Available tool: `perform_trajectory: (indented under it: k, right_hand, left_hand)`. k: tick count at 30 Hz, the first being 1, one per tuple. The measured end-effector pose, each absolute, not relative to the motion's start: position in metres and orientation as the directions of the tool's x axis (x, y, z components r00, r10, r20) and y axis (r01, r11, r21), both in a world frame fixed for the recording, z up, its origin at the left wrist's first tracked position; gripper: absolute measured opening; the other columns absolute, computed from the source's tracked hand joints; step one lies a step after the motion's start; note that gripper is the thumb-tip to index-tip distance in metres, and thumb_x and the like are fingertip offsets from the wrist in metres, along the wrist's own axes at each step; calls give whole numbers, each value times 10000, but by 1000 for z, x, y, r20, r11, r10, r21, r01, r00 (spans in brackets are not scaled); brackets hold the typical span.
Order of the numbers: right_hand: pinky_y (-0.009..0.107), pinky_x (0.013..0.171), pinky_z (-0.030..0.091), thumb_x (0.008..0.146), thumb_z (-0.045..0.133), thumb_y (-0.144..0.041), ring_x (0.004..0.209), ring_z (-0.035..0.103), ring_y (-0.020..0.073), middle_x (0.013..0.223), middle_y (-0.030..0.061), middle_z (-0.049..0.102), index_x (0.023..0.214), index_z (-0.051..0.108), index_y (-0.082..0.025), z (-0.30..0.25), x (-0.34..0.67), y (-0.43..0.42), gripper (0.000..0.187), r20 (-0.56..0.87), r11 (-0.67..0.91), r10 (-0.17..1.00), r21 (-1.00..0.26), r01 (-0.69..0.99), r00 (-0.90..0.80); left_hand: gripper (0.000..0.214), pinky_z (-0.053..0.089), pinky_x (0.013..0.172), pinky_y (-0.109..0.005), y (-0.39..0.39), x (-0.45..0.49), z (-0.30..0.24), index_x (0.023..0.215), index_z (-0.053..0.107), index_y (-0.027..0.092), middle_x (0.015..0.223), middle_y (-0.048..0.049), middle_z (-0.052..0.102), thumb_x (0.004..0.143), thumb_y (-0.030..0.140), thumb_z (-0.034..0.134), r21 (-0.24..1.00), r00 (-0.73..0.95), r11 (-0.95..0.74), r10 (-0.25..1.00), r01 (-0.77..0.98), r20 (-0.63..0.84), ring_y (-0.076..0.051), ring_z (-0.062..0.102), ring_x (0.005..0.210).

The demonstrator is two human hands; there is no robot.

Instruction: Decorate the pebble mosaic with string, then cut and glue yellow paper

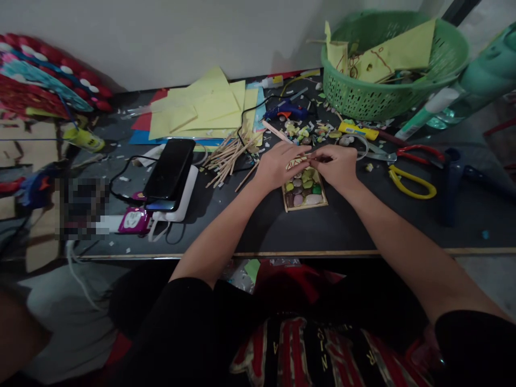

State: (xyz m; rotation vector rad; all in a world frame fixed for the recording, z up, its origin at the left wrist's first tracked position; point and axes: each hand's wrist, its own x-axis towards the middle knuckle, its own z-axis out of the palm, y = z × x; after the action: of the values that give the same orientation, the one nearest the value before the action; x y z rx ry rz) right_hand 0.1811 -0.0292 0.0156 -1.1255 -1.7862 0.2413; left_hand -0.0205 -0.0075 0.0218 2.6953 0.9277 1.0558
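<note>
Head camera view: a small framed panel (306, 206) lies on a dark tabletop (262, 236), directly beneath two bare hands. The left hand (277, 164) curves over its upper left, fingers loosely bent; I cannot tell whether they grip it. The right hand (336, 165) comes in opposite, thumb and forefinger pinched together near the top edge; anything between them is too small to make out. To my eye, the part nearest the wearer, below the fingers, looks finished: smooth stones (313, 199) in brown, lilac, white and green sit packed within a thin, pale, stick-like border. Right at the fingertips is a pale strip with a zigzag pattern (296, 162), seemingly the part being worked. The hands hide the rest, so what remains there is uncertain.
</note>
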Motion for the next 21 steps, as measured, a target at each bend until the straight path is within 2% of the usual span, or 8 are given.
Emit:
perform_trajectory:
  k: [6,10,13,15,17,19,21]
  right_hand:
    - [263,599,418,980,495,-455,575,610,137,655,27,695,820,756,-194,19,183,-31,403,528,493,832,-560,666,-171]
    - [261,566,369,913,538,-637,505,515,113,531,16,593,639,670,-180,23,181,-34,549,488,443,861,-578,686,-145]
    - [265,554,346,902,529,-667,475,460,103,459,5,502,528,576,-175,27,179,-35,620,452,411,882,-602,685,-133]
    - [266,565,366,927,510,-625,493,489,109,483,8,540,559,613,-177,30,179,-36,589,420,413,893,-622,665,-162]
    - [271,597,414,925,540,-572,558,571,126,586,21,645,670,705,-182,32,179,-37,494,415,436,890,-657,615,-188]
    - [281,632,467,884,615,-533,629,635,143,712,30,722,777,763,-195,33,180,-37,384,416,437,894,-723,535,-168]
    - [292,614,495,809,710,-507,610,638,146,739,32,739,802,782,-200,33,180,-37,315,376,386,920,-819,424,-111]
  left_hand:
    - [453,513,971,-385,-9,-20,26,1246,657,183,1147,-112,736,975,505,491,215,605,-823,540,526,586,-219,673,1102]
    - [446,526,981,-386,-12,-21,27,1249,639,161,1158,-120,738,983,481,479,212,589,-806,557,552,586,-223,680,1119]
    - [470,559,923,-361,-12,-23,24,1271,630,167,1155,-117,747,952,500,540,163,618,-810,544,564,567,-226,700,1103]
    - [478,576,876,-338,-11,-24,20,1297,621,175,1155,-111,753,938,488,578,121,628,-813,526,570,574,-221,718,1079]
    - [426,585,827,-313,-10,-24,16,1271,642,176,1117,-99,769,948,447,580,90,613,-814,500,574,612,-208,740,1027]
    - [366,589,804,-293,-11,-22,13,1211,677,172,1064,-86,784,963,417,567,77,580,-817,468,571,667,-189,755,976]
    - [346,591,807,-277,-13,-20,12,1187,687,168,1047,-81,789,969,405,561,71,552,-827,433,557,712,-173,759,958]
